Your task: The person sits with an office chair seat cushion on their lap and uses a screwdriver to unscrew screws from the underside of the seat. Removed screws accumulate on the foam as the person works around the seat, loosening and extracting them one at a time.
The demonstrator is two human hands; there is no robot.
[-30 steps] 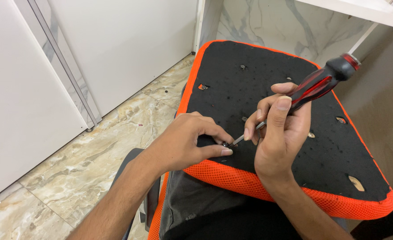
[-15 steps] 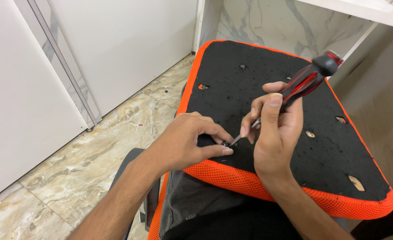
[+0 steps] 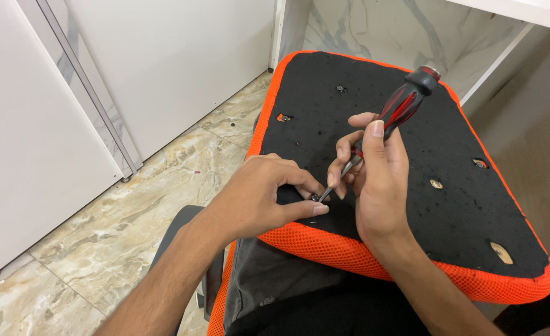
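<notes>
Across the lap lies an upturned seat cushion [image 3: 412, 205], black underside up, rimmed in orange mesh, above a marbled tile floor [image 3: 119, 230] and white cabinet doors [image 3: 163, 56]. Right hand [image 3: 377, 180] is wrapped around a red-and-black screwdriver [image 3: 396, 115], which slants down to the left. Left hand [image 3: 259, 199] pinches what looks like a small screw [image 3: 315, 197] at the tip, near the cushion's front edge.
</notes>
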